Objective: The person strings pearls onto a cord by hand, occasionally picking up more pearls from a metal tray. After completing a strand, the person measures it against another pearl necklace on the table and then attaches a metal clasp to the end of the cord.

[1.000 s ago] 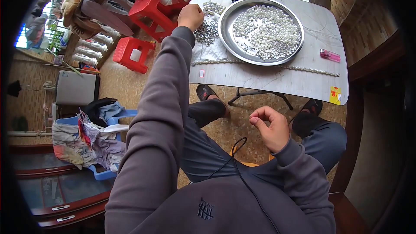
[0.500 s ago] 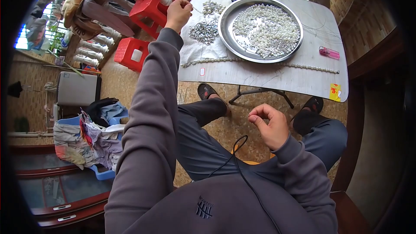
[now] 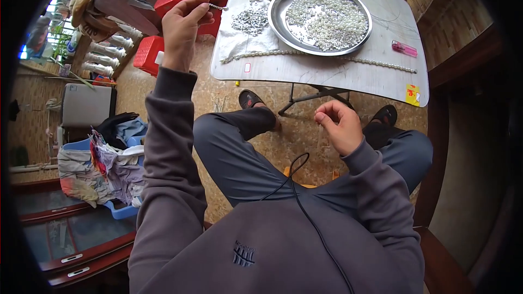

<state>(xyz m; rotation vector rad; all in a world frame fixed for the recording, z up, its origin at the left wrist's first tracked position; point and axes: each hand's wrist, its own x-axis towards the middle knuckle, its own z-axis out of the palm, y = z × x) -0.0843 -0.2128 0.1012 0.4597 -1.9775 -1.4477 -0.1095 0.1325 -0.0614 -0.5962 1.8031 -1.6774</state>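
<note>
- At the upper left of the head view, the left hand [image 3: 187, 19] pinches one end of a short string of beads [image 3: 217, 7], which sticks out toward the surface [image 3: 348, 75].
- Low in front of the surface, well apart from the other, the right hand [image 3: 341, 128] has its thumb and forefinger together; whether they grip anything I cannot tell.
- On the surface, a round tray [image 3: 278, 17] holds loose beads [image 3: 329, 20].
- Left of the tray, small silvery pieces [image 3: 250, 21] lie on a white cloth [image 3: 239, 44].
- Right of the tray lies a pink lighter [image 3: 404, 48].
</note>
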